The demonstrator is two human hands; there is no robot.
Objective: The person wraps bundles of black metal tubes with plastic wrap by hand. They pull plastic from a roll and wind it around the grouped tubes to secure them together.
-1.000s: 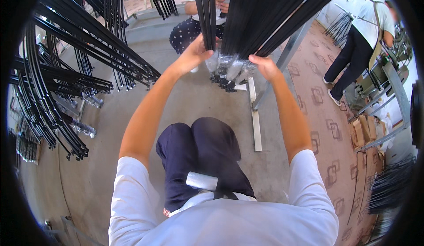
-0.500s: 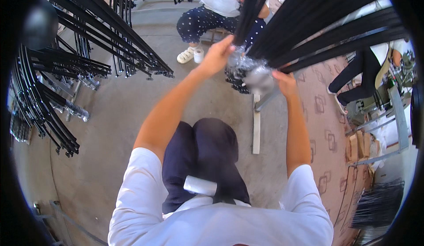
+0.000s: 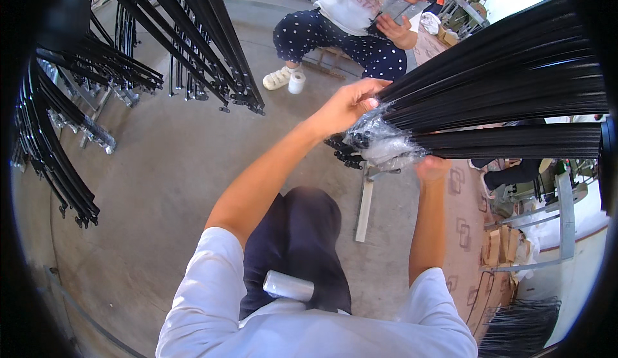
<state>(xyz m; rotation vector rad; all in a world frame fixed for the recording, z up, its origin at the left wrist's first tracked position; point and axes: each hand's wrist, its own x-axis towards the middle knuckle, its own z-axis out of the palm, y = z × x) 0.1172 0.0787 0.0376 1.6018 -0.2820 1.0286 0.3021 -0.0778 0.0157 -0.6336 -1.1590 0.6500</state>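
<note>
A large bundle of long black rods (image 3: 502,75) stretches from the right toward the middle. Its near end is wrapped in crinkled clear plastic film (image 3: 389,144), with dark fittings (image 3: 347,155) poking out past it. My left hand (image 3: 354,106) grips the upper edge of the bundle beside the film, thumb toward the wrap, the other fingers partly hidden. Down at the lower edge, my right hand (image 3: 432,168) is closed against the film, its fingers slightly blurred. Across my lap lies a roll of clear film (image 3: 288,286).
Racks of black rods (image 3: 193,43) and curved black rods (image 3: 48,139) stand at the left. Opposite me a seated person holds another rod bundle with both hands (image 3: 405,4). A white roll (image 3: 297,82) stands by their shoe. A metal bar (image 3: 365,210) lies below the bundle.
The bundle has swung from slanting up and away to lying more toward the right. Both hands have moved with it, lower and slightly right. The opposite person's hands have come into view.
</note>
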